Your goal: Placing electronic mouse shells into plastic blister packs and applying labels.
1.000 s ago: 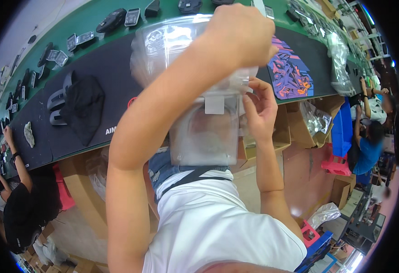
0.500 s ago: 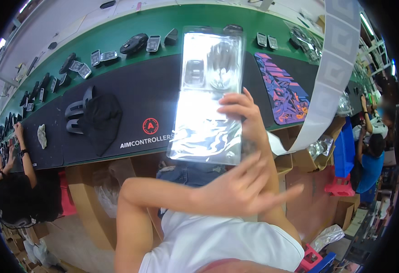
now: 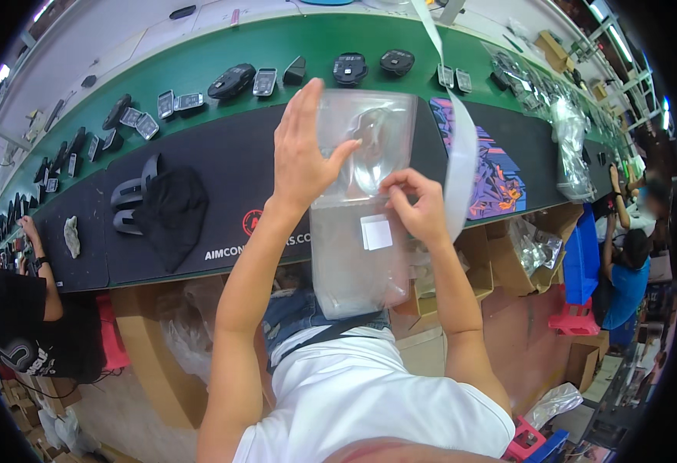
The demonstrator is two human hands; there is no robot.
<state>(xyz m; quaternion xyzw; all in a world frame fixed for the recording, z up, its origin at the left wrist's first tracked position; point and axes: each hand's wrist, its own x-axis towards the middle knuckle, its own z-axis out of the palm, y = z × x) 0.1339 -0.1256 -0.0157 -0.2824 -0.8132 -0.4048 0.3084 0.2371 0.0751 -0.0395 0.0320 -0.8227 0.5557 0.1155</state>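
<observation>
Left hand (image 3: 301, 162) now raised, spread at left of clear clamshell (image 3: 354, 266), right hand (image 3: 423, 207) pinching opposite edge

Here we are, sporting a white top (image 3: 384, 393), a black band (image 3: 337, 327) at the waist, faded blue jeans (image 3: 286, 315) below.

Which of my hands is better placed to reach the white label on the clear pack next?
Probably your right hand: it's nearer the label, while your left hand is farther off, by the far half of the pack.
</observation>
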